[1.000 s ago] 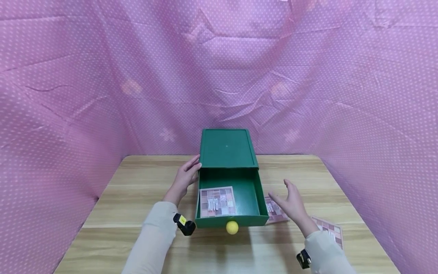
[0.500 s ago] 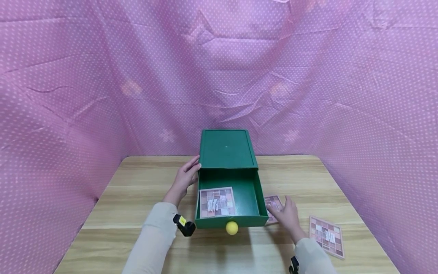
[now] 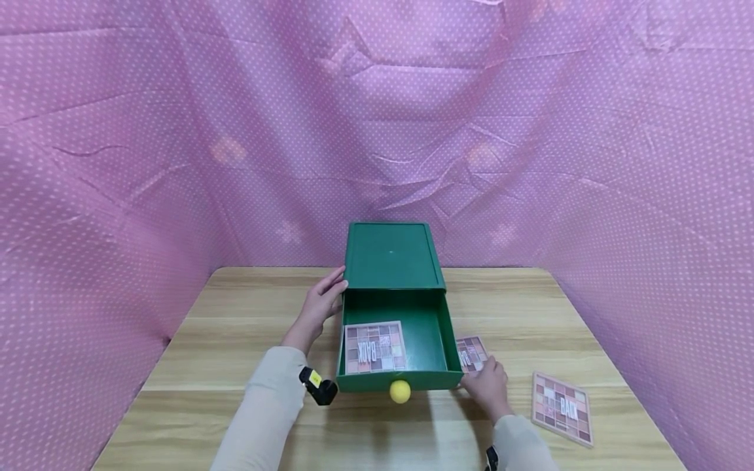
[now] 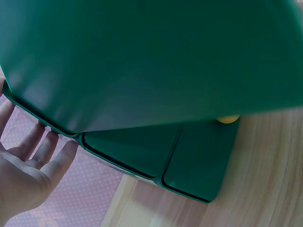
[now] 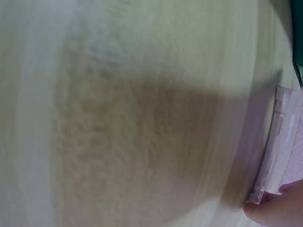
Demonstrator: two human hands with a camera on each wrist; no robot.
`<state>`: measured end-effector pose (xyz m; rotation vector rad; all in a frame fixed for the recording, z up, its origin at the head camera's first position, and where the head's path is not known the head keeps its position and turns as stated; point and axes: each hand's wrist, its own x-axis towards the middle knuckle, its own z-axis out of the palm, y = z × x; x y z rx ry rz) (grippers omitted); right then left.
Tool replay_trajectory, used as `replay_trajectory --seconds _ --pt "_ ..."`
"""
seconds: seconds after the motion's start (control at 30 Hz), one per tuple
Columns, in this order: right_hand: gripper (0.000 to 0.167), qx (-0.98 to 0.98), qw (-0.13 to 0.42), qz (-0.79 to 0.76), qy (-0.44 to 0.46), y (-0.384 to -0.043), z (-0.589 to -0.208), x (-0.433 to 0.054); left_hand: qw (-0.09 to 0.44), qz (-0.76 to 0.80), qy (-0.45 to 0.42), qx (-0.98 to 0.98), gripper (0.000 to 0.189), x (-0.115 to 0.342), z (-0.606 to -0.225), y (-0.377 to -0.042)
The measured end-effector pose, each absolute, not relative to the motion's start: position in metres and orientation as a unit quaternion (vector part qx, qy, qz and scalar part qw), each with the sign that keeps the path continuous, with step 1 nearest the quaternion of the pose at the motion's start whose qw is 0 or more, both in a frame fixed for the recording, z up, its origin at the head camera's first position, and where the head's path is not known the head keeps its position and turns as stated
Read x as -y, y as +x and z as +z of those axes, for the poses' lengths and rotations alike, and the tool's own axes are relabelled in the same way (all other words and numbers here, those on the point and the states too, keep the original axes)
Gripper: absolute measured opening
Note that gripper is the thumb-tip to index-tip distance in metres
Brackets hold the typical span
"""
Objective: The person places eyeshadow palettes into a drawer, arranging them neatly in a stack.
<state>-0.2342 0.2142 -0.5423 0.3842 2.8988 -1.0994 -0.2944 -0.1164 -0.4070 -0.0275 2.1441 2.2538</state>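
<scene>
A green drawer box [image 3: 391, 255] stands on the table with its drawer [image 3: 429, 343] pulled out. My left hand [image 3: 318, 307] touches the box's left side; the left wrist view shows its fingertips [image 4: 68, 149] along an edge. One eyeshadow palette [image 3: 374, 348] lies flat inside the drawer, on the left. At the drawer's right, my right hand [image 3: 489, 387] holds a second eyeshadow palette [image 3: 472, 353] by its near end. In the right wrist view the thumb sits at that palette's corner [image 5: 279, 137]; the other fingers are mostly hidden. The drawer's wall covers part of this palette.
A third eyeshadow palette [image 3: 562, 409] lies on the wooden table [image 3: 247, 340] to the right of my right hand. A yellow ball knob [image 3: 400, 392] juts from the drawer front. Pink dotted cloth [image 3: 389, 131] hangs behind and on both sides.
My right hand has moved left and down onto the near end of the palette beside the drawer. The rightmost palette has come out from behind the right forearm. The left hand stays put.
</scene>
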Motion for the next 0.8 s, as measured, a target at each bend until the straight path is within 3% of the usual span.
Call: replay_trajectory --seconds 0.33,0.8 --pt "0.106 -0.947 -0.033 -0.292 0.129 -0.229 -0.551 -0.201 0.015 0.73 -0.006 -0.683 0.043 0.117 -0.403 -0.293" --pt "0.105 -0.94 -0.038 -0.316 0.125 -0.229 -0.556 -0.201 0.016 0.729 -0.008 -0.684 0.042 0.118 -0.406 -0.297"
